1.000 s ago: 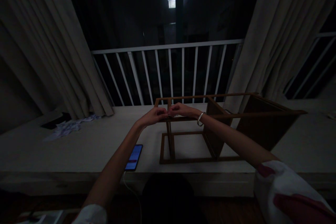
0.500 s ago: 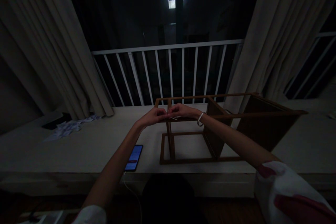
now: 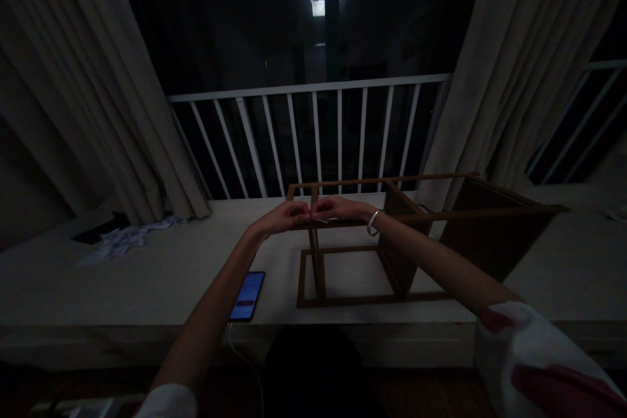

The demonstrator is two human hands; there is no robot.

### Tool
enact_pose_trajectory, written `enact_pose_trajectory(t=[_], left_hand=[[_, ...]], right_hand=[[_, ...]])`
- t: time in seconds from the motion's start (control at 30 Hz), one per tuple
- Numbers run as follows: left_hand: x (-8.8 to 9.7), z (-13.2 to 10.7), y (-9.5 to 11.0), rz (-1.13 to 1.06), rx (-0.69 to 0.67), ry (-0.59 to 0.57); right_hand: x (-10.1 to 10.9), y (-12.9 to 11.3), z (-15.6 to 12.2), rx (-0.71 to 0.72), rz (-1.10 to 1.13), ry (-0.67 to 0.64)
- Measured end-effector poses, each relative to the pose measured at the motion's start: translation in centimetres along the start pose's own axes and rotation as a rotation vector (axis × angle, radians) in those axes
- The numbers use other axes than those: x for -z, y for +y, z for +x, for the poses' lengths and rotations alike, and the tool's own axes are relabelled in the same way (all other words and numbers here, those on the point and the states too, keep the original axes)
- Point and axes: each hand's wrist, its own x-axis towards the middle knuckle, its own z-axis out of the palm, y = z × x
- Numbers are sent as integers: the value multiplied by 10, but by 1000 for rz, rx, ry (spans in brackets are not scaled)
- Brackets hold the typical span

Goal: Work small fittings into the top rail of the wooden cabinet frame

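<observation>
A brown wooden rack (image 3: pixel 362 299) lies on its side on the pale window ledge, its legs and shelf panels forming an open frame. Over the upper rail at its left end, my left hand (image 3: pixel 287 216) and my right hand (image 3: pixel 337 209) meet with fingertips pinched together. A thin, light-coloured sliver, perhaps a small metal tool, shows under my right fingers; its kind is too small and dark to make out. Whatever sits between the left fingertips is hidden. A silver bangle (image 3: pixel 373 223) circles my right wrist.
A phone (image 3: pixel 247 296) with a lit screen lies near the ledge's front edge, a white cable (image 3: pixel 240 354) hanging from it. Crumpled papers (image 3: pixel 120 241) lie at the left on the ledge (image 3: pixel 186 281). Behind stand a white railing (image 3: pixel 313 88) and curtains (image 3: pixel 117 78).
The view has shifted very slightly. Both hands stay at the same spot on the rack, with only tiny finger movement.
</observation>
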Motion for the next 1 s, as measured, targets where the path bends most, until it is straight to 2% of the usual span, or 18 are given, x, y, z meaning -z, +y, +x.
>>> enact_pose_trajectory(t=[0.3,0.63,1.0], left_hand=[[2,1,-4,18,-38,-3],[-2,0,-5,-110,10,-22],[2,0,-7,-57,-5,-21]], right_hand=[[-2,-7,0,35,195,-17],[-2,-1,4,-18,164,13],[-2,-10,0,-1,104,-6]])
